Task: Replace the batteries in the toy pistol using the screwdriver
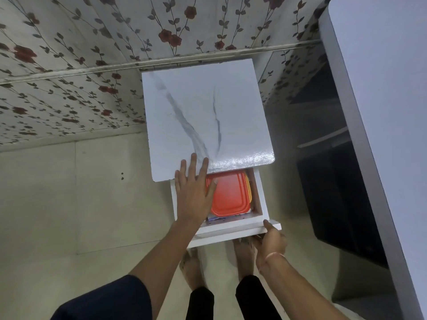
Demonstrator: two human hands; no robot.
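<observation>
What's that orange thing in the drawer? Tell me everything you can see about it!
It is an orange lid, flat, squarish with rounded corners and a raised rim line, seemingly smooth plastic. It lies flat in the open white drawer, filling most of it. Its far part is hidden under the marbled table top. A yellow edge peeks out along its right side. The left hand reaches over it, thumb across its left edge. What lies beneath cannot be seen.

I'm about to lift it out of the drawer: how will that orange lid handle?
The orange lid looks like smooth plastic, so it is probably light and slippery. It fills the drawer closely, so it may snag. A yellow edge beside it hints at stacked pieces that could slide.
</observation>
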